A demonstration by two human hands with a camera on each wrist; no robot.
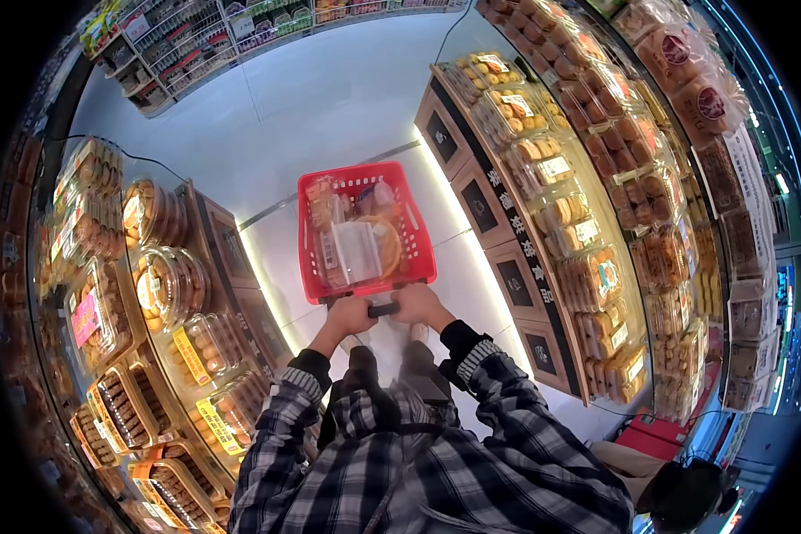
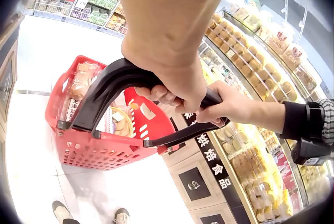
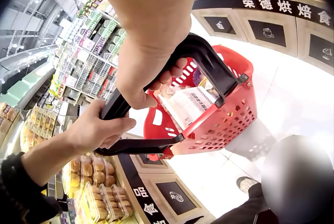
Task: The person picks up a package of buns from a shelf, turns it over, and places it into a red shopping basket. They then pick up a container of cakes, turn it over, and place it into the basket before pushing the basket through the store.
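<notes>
Both hands grip the black handle [image 1: 384, 310] of a red plastic shopping basket [image 1: 309, 240], which hangs out in front of the body. My left hand [image 1: 349, 316] has its fingers curled round one end of the grip. Beside it, my right hand [image 1: 418, 304] wraps the other end, thumb across the bar in the right wrist view. Inside the basket are a white-labelled package [image 1: 356, 252], a round pack of yellowish baked pieces [image 2: 122, 122] and a clear bag of bread [image 2: 83, 80]. Other packets lie partly hidden beneath them.
Lit bakery shelves line the aisle, with boxed pastries [image 1: 565, 214] at right and clear tubs [image 1: 169, 285] at left. A wire rack of packaged goods [image 1: 182, 53] stands across the far end. White floor tiles [image 1: 329, 89] run between. Another person's dark shape [image 1: 685, 494] is behind at right.
</notes>
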